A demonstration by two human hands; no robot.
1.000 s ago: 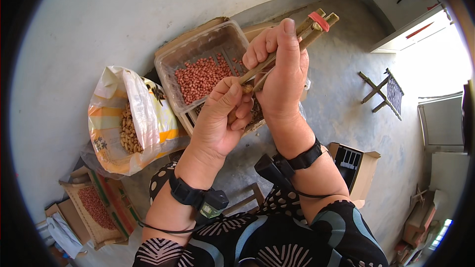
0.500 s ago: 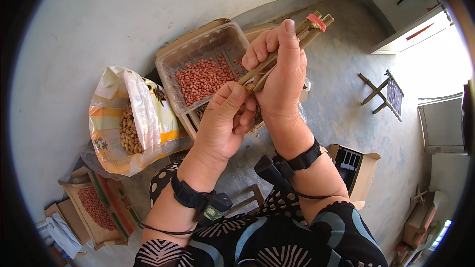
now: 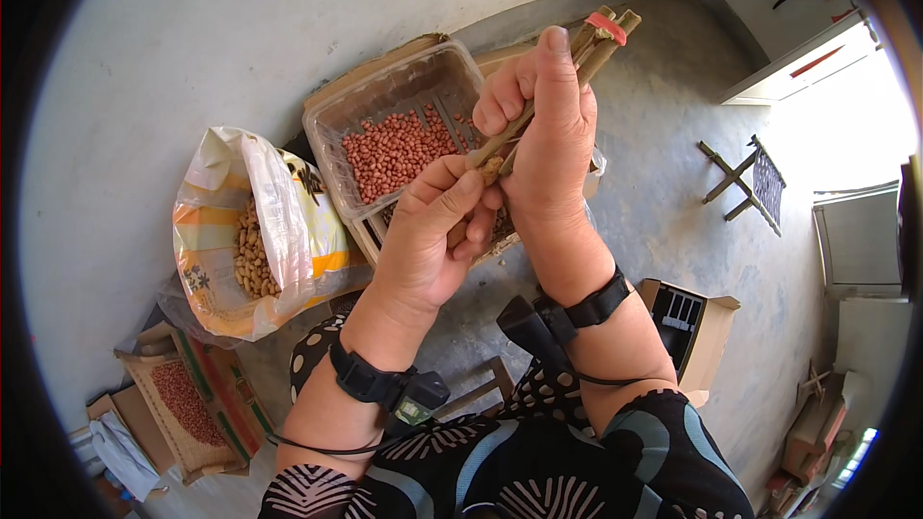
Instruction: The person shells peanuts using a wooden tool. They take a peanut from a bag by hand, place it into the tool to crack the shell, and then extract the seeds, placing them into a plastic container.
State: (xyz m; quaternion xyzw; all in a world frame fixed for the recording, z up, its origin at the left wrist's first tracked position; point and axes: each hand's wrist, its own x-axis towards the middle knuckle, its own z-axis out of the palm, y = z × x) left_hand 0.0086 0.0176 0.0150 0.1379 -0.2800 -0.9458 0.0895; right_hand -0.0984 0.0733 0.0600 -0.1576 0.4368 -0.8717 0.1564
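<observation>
While the left hand (image 3: 430,226) is pinching a peanut (image 3: 491,169) at the near ends of two sticks (image 3: 604,53), the right hand (image 3: 555,149) is grasping them in curled fingers; the sticks are looking stiff, the peanut light and brittle, its sides probably suiting a gentle hold.

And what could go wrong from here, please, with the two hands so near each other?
The left hand is close to the ends of the sticks, so it might get pinched if the right hand squeezes. The small peanut there could slip away. Shell bits might also fall among the red peanuts in the nearby tub.
</observation>
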